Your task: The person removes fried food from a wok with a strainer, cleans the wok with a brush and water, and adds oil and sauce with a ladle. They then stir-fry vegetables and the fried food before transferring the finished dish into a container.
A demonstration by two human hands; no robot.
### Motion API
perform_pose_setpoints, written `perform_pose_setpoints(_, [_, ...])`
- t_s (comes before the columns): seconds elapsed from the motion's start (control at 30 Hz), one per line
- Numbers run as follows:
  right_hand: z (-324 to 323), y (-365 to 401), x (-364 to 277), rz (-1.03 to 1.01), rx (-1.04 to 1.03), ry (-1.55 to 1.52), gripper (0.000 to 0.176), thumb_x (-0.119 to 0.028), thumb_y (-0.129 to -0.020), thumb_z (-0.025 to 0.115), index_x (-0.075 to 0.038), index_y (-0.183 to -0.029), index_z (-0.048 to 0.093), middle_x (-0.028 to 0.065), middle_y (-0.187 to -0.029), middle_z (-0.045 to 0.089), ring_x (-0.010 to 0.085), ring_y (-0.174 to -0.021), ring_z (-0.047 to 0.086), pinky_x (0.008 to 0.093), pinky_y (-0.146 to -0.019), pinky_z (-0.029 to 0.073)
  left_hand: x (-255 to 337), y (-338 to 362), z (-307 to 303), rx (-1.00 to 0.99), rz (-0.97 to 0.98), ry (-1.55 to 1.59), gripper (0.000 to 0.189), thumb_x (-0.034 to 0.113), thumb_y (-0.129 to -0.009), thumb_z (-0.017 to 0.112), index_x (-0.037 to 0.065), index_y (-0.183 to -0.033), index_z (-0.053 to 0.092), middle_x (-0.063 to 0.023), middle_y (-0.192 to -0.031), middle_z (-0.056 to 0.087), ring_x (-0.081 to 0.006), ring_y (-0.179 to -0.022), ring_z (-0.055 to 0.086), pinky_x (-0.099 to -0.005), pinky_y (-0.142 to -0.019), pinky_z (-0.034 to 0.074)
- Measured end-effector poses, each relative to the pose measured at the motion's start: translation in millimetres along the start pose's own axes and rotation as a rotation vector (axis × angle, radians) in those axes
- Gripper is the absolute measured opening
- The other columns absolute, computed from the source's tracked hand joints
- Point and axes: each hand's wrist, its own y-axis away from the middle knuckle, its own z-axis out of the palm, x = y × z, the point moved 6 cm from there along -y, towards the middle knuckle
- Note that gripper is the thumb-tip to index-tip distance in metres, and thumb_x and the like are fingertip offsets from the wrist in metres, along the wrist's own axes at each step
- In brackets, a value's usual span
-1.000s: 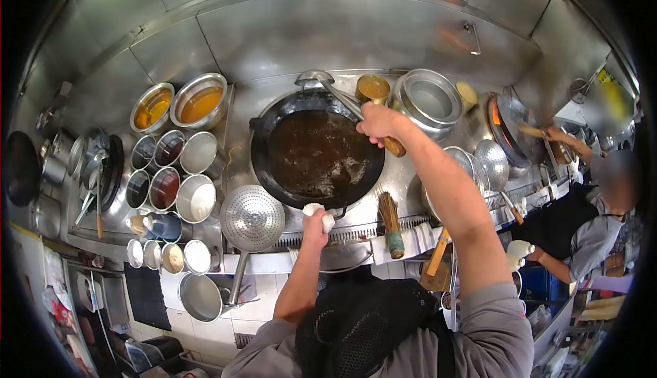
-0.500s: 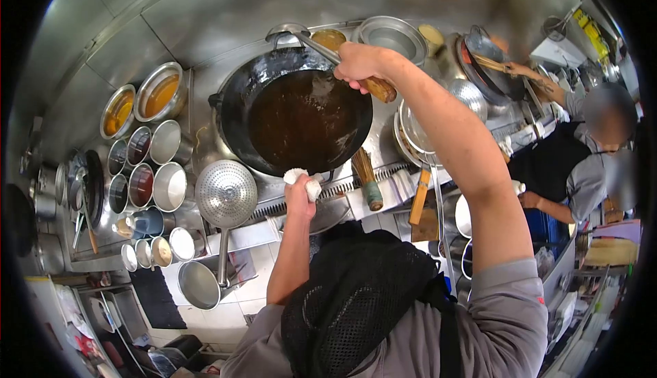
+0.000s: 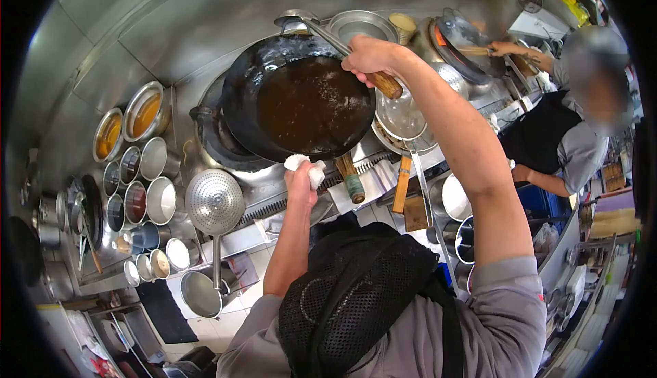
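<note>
**Wok held by cloth, ladle over it**

- Wok [image 3: 308, 104]: black, holds dark brown liquid, top centre of the steel range. It sits right of the open burner ring [image 3: 217, 138] and only partly over it. Can't tell whether it is lifted clear.
- Left hand [image 3: 298, 185]: fist closed on a white cloth [image 3: 306, 164], pressed against the wok's near rim. The handle under the cloth is hidden.
- Right hand [image 3: 367, 56]: closed round the ladle [image 3: 321, 32] near its wooden grip, above the wok's right edge. The shaft crosses the far rim and the bowl end lies just past it, outside the liquid.
- Just right of the wok: a shallow metal bowl [image 3: 400, 114]. Below the near rim: a bamboo brush [image 3: 349, 176] on the range ledge.
- Left of the person: a perforated skimmer [image 3: 214, 202], handle pointing towards the person. Further left is a cluster of small steel pots [image 3: 161, 200], and above them two bowls of orange liquid [image 3: 144, 113].
- Far right: a co-worker [image 3: 561, 142] in a dark apron, one hand at a second wok [image 3: 465, 35].
</note>
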Motion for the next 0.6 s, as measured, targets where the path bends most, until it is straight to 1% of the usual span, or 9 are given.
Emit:
perform_pose_setpoints(0.07, [-8.0, 0.2, 10.0, 0.003, 0.021, -0.025, 0.018, -0.013, -0.089, 0.058, 0.002, -0.082, 0.050, 0.0068, -0.061, 0.052, 0.0175, -0.048, 0.053, 0.0331, -0.045, 0.046, -0.4, 0.5, 9.0, 0.070, -0.031, -0.041, 0.014, -0.001, -0.080, 0.055, 0.001, -0.093, 0.056, -0.0102, -0.084, 0.061, -0.0263, -0.071, 0.068, -0.0362, -0.055, 0.055])
perform_pose_setpoints(0.17, [-15.8, -0.7, 20.8, 0.015, 0.027, -0.037, 0.018, -0.013, -0.089, 0.058, 0.002, -0.083, 0.051, 0.0070, -0.062, 0.053, 0.0174, -0.050, 0.054, 0.0332, -0.046, 0.047, -5.1, -6.0, 20.3, 0.027, -0.015, -0.056, 0.015, -0.001, -0.080, 0.054, 0.000, -0.094, 0.056, -0.0098, -0.083, 0.061, -0.0258, -0.071, 0.068, -0.0360, -0.054, 0.055])
perform_pose_setpoints(0.2, [-20.0, 2.4, 22.0, 0.008, 0.041, -0.052, 0.017, -0.011, -0.088, 0.057, 0.005, -0.081, 0.053, 0.0090, -0.063, 0.056, 0.0195, -0.052, 0.056, 0.0350, -0.049, 0.049, -3.4, -4.4, 26.8, 0.023, -0.017, -0.062, 0.015, -0.001, -0.080, 0.054, 0.000, -0.094, 0.056, -0.0098, -0.083, 0.061, -0.0258, -0.071, 0.068, -0.0360, -0.054, 0.055])
perform_pose_setpoints(0.23, [-24.6, 5.3, 23.7, 0.002, 0.054, -0.066, 0.018, -0.008, -0.088, 0.057, 0.007, -0.079, 0.056, 0.0110, -0.064, 0.058, 0.0216, -0.053, 0.059, 0.0368, -0.051, 0.052, -2.0, -1.8, 34.1, 0.020, -0.022, -0.063, 0.014, -0.002, -0.080, 0.055, 0.001, -0.094, 0.056, -0.0081, -0.084, 0.060, -0.0222, -0.071, 0.066, -0.0343, -0.058, 0.055])
perform_pose_setpoints(0.27, [-27.2, 7.8, 26.3, 0.007, 0.056, -0.071, 0.018, -0.008, -0.088, 0.057, 0.007, -0.079, 0.056, 0.0110, -0.064, 0.058, 0.0216, -0.053, 0.059, 0.0368, -0.051, 0.052, -2.3, 0.3, 38.8, 0.019, -0.028, -0.064, 0.014, -0.002, -0.079, 0.055, 0.002, -0.093, 0.056, -0.0063, -0.084, 0.058, -0.0187, -0.072, 0.063, -0.0327, -0.062, 0.054])
perform_pose_setpoints(0.4, [-36.8, 10.3, 40.3, 0.015, 0.076, -0.079, 0.017, -0.008, -0.087, 0.057, 0.008, -0.080, 0.056, 0.0112, -0.064, 0.059, 0.0210, -0.053, 0.059, 0.0361, -0.052, 0.052, -12.2, -6.1, 45.1, 0.010, -0.050, -0.084, 0.014, -0.002, -0.080, 0.055, 0.001, -0.094, 0.056, -0.0064, -0.084, 0.059, -0.0187, -0.071, 0.063, -0.0328, -0.062, 0.055])
perform_pose_setpoints(0.47, [-40.9, 9.7, 47.4, 0.016, 0.076, -0.058, 0.017, -0.008, -0.086, 0.056, 0.008, -0.080, 0.057, 0.0112, -0.065, 0.059, 0.0207, -0.053, 0.059, 0.0360, -0.052, 0.052, -10.0, -1.8, 54.5, 0.033, -0.038, -0.089, 0.012, -0.003, -0.079, 0.054, 0.001, -0.090, 0.056, -0.0072, -0.080, 0.058, -0.0201, -0.067, 0.063, -0.0337, -0.056, 0.053])
perform_pose_setpoints(0.53, [-42.7, 9.5, 55.0, 0.026, 0.062, -0.106, 0.017, -0.014, -0.088, 0.058, 0.000, -0.083, 0.051, 0.0057, -0.061, 0.053, 0.0171, -0.049, 0.053, 0.0334, -0.047, 0.047, -10.0, -0.2, 62.0, 0.016, -0.020, -0.092, 0.012, -0.003, -0.079, 0.054, 0.001, -0.090, 0.056, -0.0067, -0.080, 0.058, -0.0197, -0.068, 0.063, -0.0333, -0.058, 0.053])
perform_pose_setpoints(0.6, [-45.0, 9.4, 61.4, 0.027, 0.071, -0.106, 0.018, -0.015, -0.088, 0.059, 0.000, -0.083, 0.050, 0.0054, -0.061, 0.052, 0.0170, -0.049, 0.053, 0.0334, -0.047, 0.046, -10.2, 0.9, 67.6, 0.000, -0.001, -0.094, 0.011, -0.003, -0.079, 0.054, 0.002, -0.089, 0.056, -0.0062, -0.079, 0.058, -0.0193, -0.068, 0.063, -0.0329, -0.059, 0.052])
